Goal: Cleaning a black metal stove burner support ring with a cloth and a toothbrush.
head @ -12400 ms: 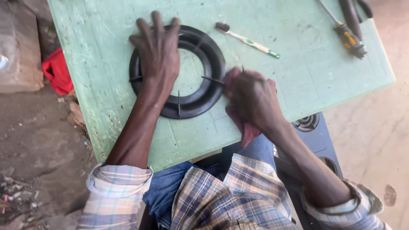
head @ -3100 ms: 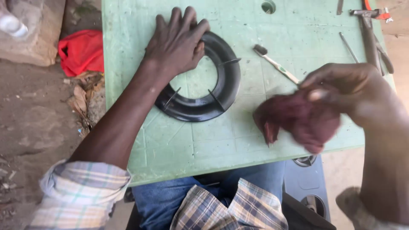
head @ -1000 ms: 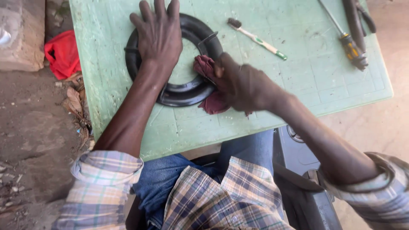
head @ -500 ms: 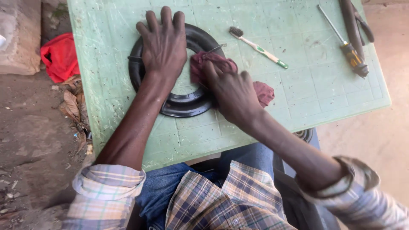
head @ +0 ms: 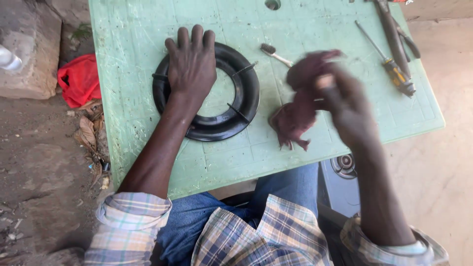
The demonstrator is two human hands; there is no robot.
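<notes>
Nearest, the right hand (head: 345,106) is raised over the pale green plastic table (head: 148,148) toward its right edge, fingers closed on a crumpled dark-red cloth (head: 298,111) — blurred, lifted clear of the surface. Left of centre, the left hand (head: 192,64) lies flat and open, pressing the black round metal stove ring (head: 217,125) so it cannot slide. Farther off lie a white-handled toothbrush (head: 274,54) and, at the far right corner, a yellow-handled screwdriver (head: 389,64) beside dark pliers (head: 391,29) — within reach.
</notes>
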